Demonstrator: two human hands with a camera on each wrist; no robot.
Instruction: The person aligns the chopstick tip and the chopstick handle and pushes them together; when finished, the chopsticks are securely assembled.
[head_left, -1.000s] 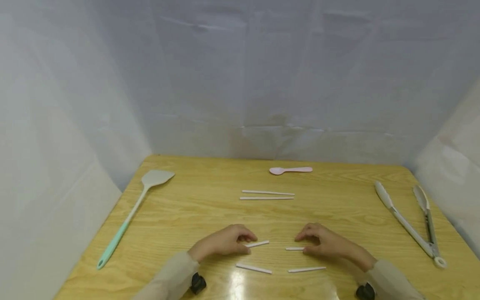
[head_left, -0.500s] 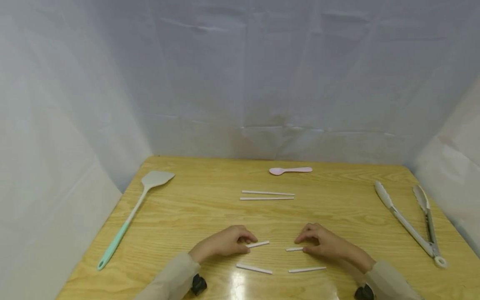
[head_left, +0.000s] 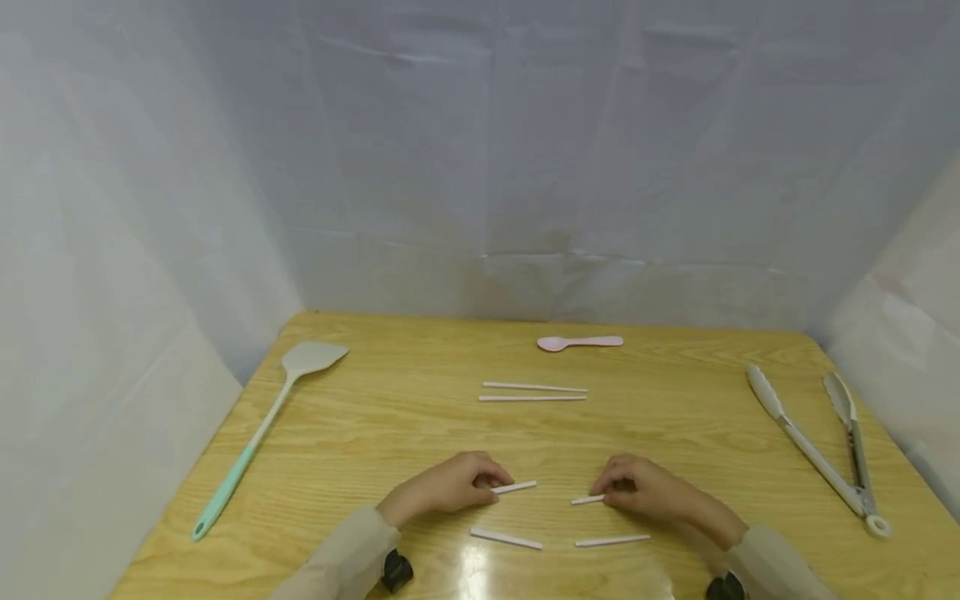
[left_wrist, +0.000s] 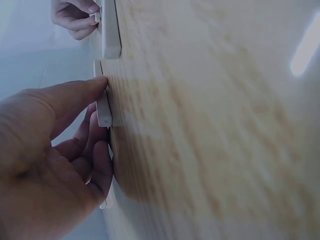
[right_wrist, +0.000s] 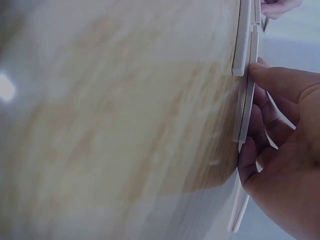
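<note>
With your left hand (head_left: 459,482) pinching one white stick (head_left: 519,486) and your right hand (head_left: 647,488) pinching another stick (head_left: 588,500), both low at the table (head_left: 390,400) between your hands, squeeze lightly and evenly so neither slips toward the nearer sticks (head_left: 506,539).

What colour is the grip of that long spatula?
The spatula's grip is mint green; it shows best in the head view.
</note>
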